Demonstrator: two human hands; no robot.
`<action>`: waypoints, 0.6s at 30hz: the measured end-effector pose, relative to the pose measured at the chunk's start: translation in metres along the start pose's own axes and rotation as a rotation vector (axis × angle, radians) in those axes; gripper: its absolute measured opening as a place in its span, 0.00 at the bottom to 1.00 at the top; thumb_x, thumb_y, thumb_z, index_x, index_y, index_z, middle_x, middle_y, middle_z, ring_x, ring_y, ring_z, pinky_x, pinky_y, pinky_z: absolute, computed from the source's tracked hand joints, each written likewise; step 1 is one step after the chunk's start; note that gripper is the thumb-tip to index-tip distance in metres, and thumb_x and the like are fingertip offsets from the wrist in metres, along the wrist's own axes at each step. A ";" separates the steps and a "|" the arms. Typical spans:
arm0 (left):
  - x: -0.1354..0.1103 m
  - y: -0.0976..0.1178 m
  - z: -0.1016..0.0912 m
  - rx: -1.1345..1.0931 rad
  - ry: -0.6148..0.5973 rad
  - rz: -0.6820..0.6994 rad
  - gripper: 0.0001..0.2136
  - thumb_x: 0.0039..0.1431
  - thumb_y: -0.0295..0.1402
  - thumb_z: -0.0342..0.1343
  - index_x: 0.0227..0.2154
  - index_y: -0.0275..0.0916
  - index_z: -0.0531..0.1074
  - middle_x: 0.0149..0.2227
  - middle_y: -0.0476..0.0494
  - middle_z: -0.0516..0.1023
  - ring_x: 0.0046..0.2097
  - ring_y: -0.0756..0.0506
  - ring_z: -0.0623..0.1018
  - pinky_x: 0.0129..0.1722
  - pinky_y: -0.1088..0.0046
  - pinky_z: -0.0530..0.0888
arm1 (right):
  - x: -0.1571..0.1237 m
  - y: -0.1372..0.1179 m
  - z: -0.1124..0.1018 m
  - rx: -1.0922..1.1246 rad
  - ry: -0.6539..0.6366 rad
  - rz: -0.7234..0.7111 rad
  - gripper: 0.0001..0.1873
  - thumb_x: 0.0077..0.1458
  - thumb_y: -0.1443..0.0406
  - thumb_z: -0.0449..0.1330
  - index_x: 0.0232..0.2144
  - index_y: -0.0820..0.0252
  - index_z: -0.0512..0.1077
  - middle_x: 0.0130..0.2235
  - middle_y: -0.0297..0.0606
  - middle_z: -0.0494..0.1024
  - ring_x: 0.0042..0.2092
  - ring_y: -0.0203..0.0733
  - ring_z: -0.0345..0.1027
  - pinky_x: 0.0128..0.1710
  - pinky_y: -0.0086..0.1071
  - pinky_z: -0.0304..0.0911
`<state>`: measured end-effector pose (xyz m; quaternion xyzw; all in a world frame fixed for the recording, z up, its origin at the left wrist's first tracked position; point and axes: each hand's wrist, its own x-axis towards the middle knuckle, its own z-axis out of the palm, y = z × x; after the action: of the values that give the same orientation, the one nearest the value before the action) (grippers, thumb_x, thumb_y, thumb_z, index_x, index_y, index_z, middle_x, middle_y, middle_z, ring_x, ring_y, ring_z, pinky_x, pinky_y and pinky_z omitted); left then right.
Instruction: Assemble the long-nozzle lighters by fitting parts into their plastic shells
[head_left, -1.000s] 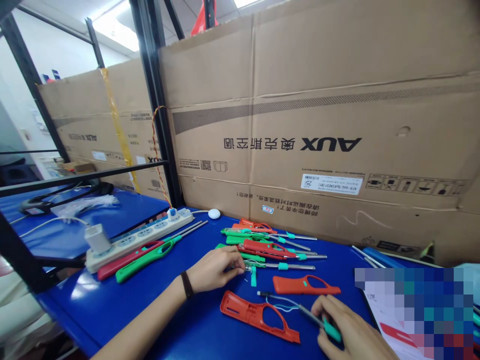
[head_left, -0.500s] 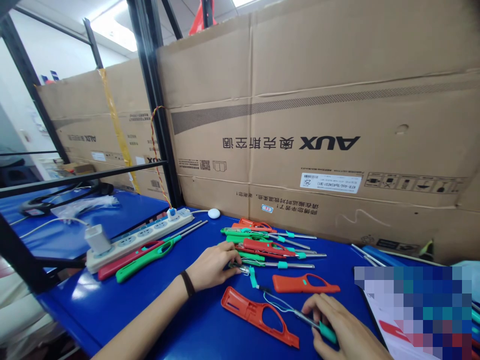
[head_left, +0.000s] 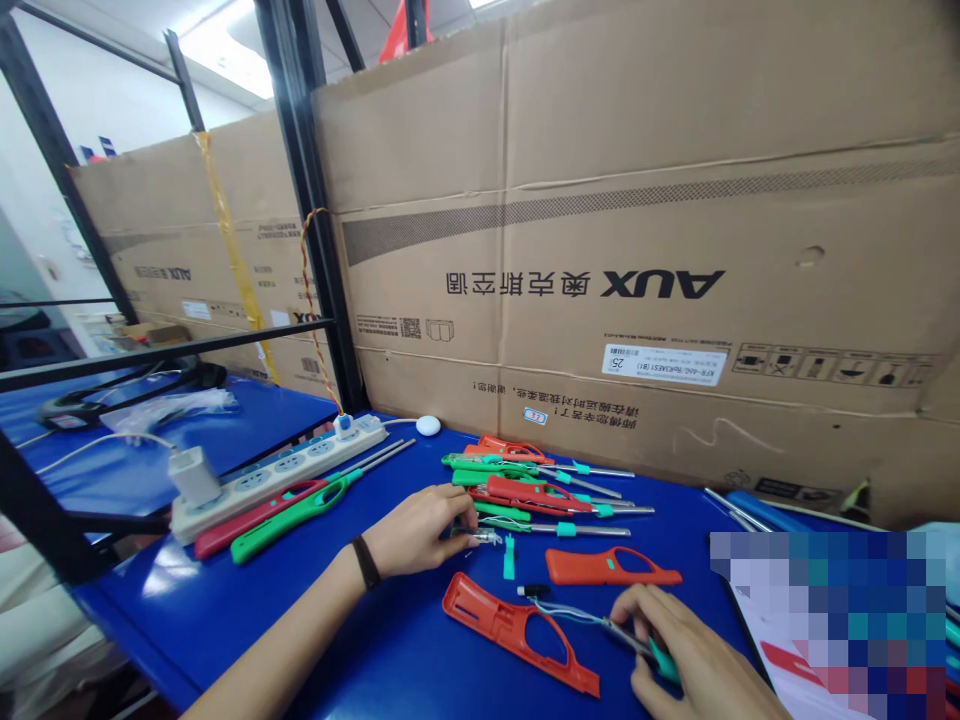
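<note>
My left hand [head_left: 420,535] is closed around a small clear-and-metal lighter part [head_left: 487,537], its far end mostly hidden by the fingers. A small green plastic piece [head_left: 509,557] sits just right of it, apart from the fingers. In my right hand [head_left: 679,645] is a metal lighter tube [head_left: 628,637] with a green part [head_left: 664,662] under the fingers. Thin wires [head_left: 570,610] run from the tube to a small black igniter [head_left: 534,591]. Between the hands lie two orange-red lighter handle halves, an open shell [head_left: 499,625] and another half [head_left: 592,567].
Several red and green lighter assemblies [head_left: 525,495] lie behind my hands. To the left, a red and a green long lighter [head_left: 285,522] rest beside a white power strip [head_left: 292,465]. A cardboard sheet [head_left: 637,220] walls off the back. A partly blurred pale item [head_left: 765,610] lies at right.
The black igniter has come away from the green piece and hangs lower on its wires. The green piece now sits apart. My right hand has shifted slightly right with the tube.
</note>
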<state>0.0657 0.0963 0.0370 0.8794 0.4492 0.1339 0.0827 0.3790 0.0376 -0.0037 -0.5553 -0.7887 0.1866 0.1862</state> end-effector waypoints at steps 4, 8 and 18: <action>0.000 -0.003 0.002 -0.012 -0.012 -0.011 0.05 0.60 0.34 0.55 0.33 0.38 0.70 0.34 0.46 0.74 0.34 0.46 0.73 0.33 0.73 0.66 | 0.000 0.008 0.005 -0.016 0.043 -0.017 0.15 0.43 0.70 0.53 0.35 0.50 0.67 0.33 0.32 0.73 0.33 0.39 0.71 0.30 0.26 0.63; -0.001 -0.005 0.003 -0.026 -0.023 -0.028 0.05 0.60 0.34 0.55 0.32 0.38 0.70 0.32 0.47 0.75 0.33 0.47 0.73 0.31 0.74 0.66 | 0.001 0.011 0.007 -0.037 0.055 -0.040 0.13 0.43 0.70 0.53 0.33 0.50 0.66 0.31 0.30 0.71 0.30 0.39 0.69 0.29 0.26 0.63; -0.002 -0.007 -0.002 -0.096 0.002 -0.062 0.08 0.62 0.36 0.53 0.36 0.37 0.70 0.35 0.43 0.76 0.35 0.45 0.75 0.35 0.71 0.69 | 0.002 0.011 0.008 -0.059 0.068 -0.067 0.03 0.50 0.66 0.54 0.29 0.51 0.67 0.29 0.30 0.71 0.28 0.38 0.69 0.28 0.26 0.62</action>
<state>0.0586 0.0984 0.0372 0.8599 0.4696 0.1534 0.1283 0.3829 0.0417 -0.0158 -0.5400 -0.8052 0.1378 0.2025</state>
